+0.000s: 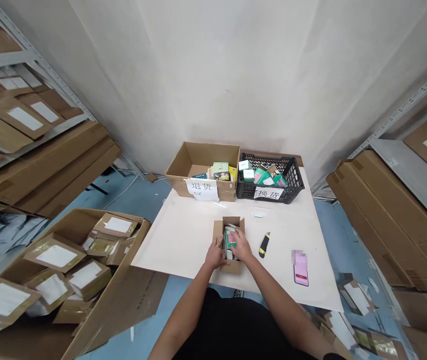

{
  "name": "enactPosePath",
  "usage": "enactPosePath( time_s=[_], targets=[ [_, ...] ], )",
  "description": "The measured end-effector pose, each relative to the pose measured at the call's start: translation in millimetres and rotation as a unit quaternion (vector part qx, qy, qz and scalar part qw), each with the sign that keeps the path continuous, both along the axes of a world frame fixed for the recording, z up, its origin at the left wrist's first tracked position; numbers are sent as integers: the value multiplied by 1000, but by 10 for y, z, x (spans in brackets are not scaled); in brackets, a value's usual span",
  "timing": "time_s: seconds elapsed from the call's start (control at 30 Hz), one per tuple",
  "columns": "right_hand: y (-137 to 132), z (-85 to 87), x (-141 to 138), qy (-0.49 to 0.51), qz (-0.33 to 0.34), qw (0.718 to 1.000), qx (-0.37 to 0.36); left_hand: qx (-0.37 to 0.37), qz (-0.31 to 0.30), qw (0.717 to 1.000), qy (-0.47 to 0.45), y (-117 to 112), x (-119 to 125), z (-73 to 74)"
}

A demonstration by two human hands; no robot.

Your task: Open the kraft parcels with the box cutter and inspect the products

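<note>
A small open cardboard box [230, 224] stands near the front edge of the white table [183, 235]. My left hand [214, 254] grips the box's left side, fingers curled round the wall. My right hand [240, 245] reaches into the box, fingers closed on a green and pink packet [230, 239] among the contents. What lies deeper in the box is hidden by my hands.
A yellow-black utility knife [264, 244] and a pink phone [301, 270] lie to the right. At the table's back stand a labelled cardboard box [201, 170] and a black crate [271, 177] of small packages. A big carton of parcels [66, 265] sits left; shelves flank both sides.
</note>
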State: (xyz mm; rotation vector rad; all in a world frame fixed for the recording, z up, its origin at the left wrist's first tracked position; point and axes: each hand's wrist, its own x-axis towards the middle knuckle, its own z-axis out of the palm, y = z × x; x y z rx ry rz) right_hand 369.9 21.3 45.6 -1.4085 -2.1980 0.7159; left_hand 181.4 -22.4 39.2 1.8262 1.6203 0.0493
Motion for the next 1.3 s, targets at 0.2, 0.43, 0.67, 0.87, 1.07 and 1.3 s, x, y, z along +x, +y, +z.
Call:
enactPosePath(
  time_s=[0.2, 0.43, 0.67, 0.87, 1.07, 1.3],
  targets=[
    [-27, -8, 146, -67, 81, 990, -92, -1, 1, 1000, 0, 2, 2, 4],
    [203, 68, 135, -103, 4, 993, -54, 3, -11, 1000, 25, 2, 16, 69],
    [296, 110, -209, -119, -96, 985, -79, -6, -13, 999, 37, 8, 16, 118],
    [-23, -89, -584, -44, -119, 992, -18, 11, -20, 999, 48, 10, -11, 125],
    [217, 124, -623, -63, -157, 983, -74, 7, -6, 998, 66, -53, 16, 100],
    [304, 552, -562, -62, -128, 990, -19, 65, -38, 995, 66, -81, -41, -138]
  ],
)
